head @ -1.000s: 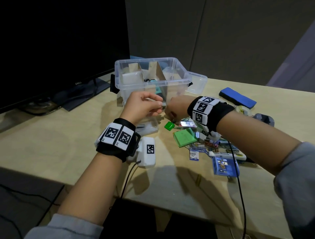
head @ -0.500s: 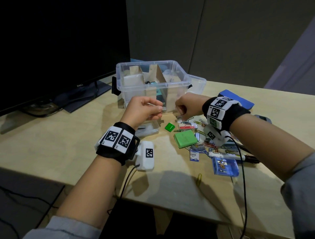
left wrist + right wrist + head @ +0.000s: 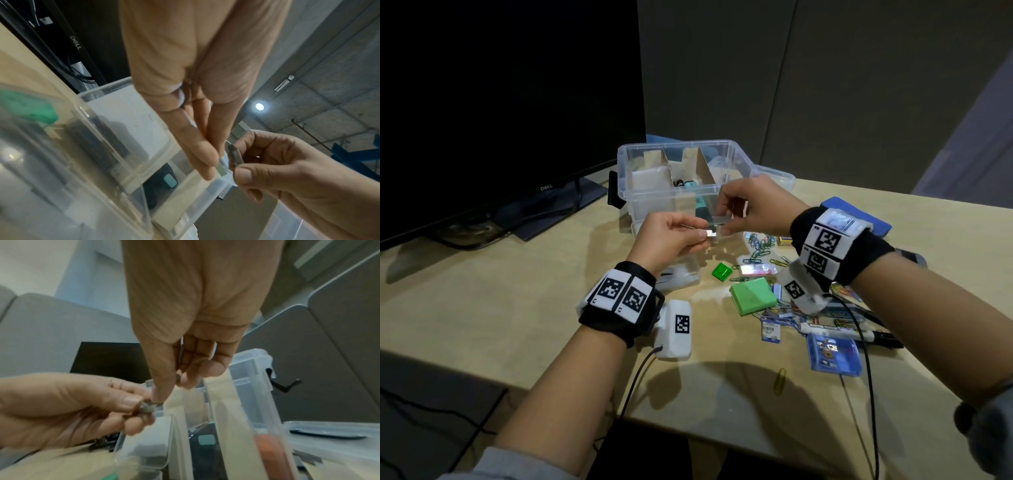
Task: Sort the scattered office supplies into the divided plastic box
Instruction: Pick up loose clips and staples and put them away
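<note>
The clear divided plastic box (image 3: 736, 161) stands at the back of the table, with cardboard dividers and a few dark items inside. In front of its near wall my two hands meet in the air. My left hand (image 3: 702, 236) pinches a small silvery piece (image 3: 711, 233) between thumb and fingers. My right hand (image 3: 724, 224) pinches a flat grey strip (image 3: 722, 219) that touches that piece. The left wrist view shows the strip (image 3: 234, 155) edge-on beside my left fingertips (image 3: 207, 167). In the right wrist view the small piece (image 3: 146, 409) sits in my left hand just above the box rim (image 3: 255, 353).
Loose supplies lie to the right of the box: a green cube (image 3: 721, 272), a green flat box (image 3: 752, 296), coloured paper clips (image 3: 760, 245), a marker (image 3: 835, 330), a blue case (image 3: 832, 354) and a blue eraser (image 3: 873, 219). A yellow clip (image 3: 780, 378) lies near the front edge. A monitor (image 3: 510, 102) stands at the left.
Both hands have risen from near the tabletop to the height of the box wall. The right hand swung back to the left hand, and the fingertips now meet around the strip.
</note>
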### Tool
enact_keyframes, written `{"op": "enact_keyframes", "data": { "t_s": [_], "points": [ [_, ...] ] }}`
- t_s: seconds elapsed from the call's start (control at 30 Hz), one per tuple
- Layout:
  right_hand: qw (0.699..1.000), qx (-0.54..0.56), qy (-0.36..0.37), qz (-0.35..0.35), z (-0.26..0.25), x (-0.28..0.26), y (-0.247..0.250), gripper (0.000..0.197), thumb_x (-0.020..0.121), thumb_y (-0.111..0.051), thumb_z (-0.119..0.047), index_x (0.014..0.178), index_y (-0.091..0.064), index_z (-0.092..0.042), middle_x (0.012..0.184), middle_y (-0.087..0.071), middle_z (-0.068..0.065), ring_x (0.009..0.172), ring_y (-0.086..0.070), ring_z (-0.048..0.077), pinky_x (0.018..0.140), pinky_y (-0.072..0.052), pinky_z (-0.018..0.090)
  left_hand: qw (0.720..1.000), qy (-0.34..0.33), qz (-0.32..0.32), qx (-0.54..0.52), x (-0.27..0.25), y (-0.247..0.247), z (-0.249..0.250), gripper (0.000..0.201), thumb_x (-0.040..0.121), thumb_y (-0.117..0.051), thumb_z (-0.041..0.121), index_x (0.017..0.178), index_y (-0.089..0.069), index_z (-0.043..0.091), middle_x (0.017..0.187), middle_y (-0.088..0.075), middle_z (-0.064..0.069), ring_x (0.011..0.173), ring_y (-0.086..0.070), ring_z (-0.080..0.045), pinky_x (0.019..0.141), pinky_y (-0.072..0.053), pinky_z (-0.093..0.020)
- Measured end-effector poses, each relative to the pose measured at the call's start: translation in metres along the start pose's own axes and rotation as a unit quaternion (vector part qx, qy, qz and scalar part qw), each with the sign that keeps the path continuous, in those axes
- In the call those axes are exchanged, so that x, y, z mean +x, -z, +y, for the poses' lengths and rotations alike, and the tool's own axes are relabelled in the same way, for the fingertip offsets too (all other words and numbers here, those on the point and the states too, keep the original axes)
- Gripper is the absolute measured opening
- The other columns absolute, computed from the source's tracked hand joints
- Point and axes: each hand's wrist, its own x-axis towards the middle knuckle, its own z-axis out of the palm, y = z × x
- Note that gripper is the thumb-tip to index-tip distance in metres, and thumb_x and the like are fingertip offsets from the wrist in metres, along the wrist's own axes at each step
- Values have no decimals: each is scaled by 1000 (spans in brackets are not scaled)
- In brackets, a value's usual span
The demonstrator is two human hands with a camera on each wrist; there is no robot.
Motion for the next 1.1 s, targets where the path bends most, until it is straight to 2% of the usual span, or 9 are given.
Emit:
{"op": "enact_keyframes", "data": {
  "t_s": [0.07,0.27,0.43,0.53,0.63,0.77,0.9,1.0,1.1],
  "points": [
    [1000,-14,20,-6,-4,1,-2,22,73,-81,-14,88,-64,-12,86,-63,0,73,-56,12,66,-46,17,1000,2,0,-11,0,0,0,17,85,-65,-7,101,-67,-3,81,-72,-12,70,-72,-13,66,-56,-17],
    [996,-76,35,-2,-7,4,-11,20,75,-78,-14,87,-63,-15,81,-58,-7,65,-47,-1,61,-36,9,999,0,2,-45,1,3,1,18,85,-64,-9,101,-67,-2,86,-72,-14,73,-72,-14,70,-58,-18],
    [996,-86,35,5,-10,5,-13,27,75,-77,-11,95,-59,-13,78,-56,-8,66,-52,7,59,-37,9,998,10,4,-63,2,3,1,16,85,-64,-8,98,-68,1,85,-72,-13,71,-72,-14,72,-58,-20],
    [995,-88,37,0,-15,6,-16,32,78,-76,-17,103,-57,-14,83,-61,-4,70,-56,11,62,-44,15,999,8,0,-49,1,2,2,12,84,-68,-2,95,-70,3,82,-73,-9,72,-71,-14,73,-58,-21],
    [994,-93,54,-4,-22,10,-18,29,77,-77,-21,99,-59,-14,83,-62,-3,71,-57,12,65,-49,24,1000,0,14,-22,-1,2,4,12,83,-70,-2,94,-69,1,78,-72,-9,68,-69,-13,69,-57,-20],
    [992,-100,75,-10,-31,17,-20,17,78,-74,-19,90,-64,-12,82,-59,-2,72,-54,15,68,-50,30,999,10,49,1,-3,13,9,26,82,-70,-5,105,-61,1,80,-71,-14,64,-69,-13,68,-58,-25],
    [989,-102,103,-22,-41,21,-31,16,83,-70,-19,95,-69,-9,86,-63,1,73,-52,12,68,-41,22,999,22,35,21,-9,32,12,31,82,-68,-8,111,-57,-2,84,-70,-18,64,-69,-16,65,-58,-25],
    [988,-116,99,-17,-48,25,-39,12,84,-69,-18,94,-70,-12,86,-63,-2,73,-52,10,68,-37,21,997,20,35,71,-10,44,6,29,83,-70,-3,110,-61,-1,92,-71,-17,77,-70,-22,71,-57,-28],
    [987,-148,47,-49,-50,30,-44,11,86,-67,-19,96,-70,-16,89,-62,-5,76,-53,9,69,-38,19,961,-30,56,270,-14,54,2,14,88,-68,12,102,-66,15,97,-69,-3,88,-65,-16,77,-53,-27]
  ]
}}
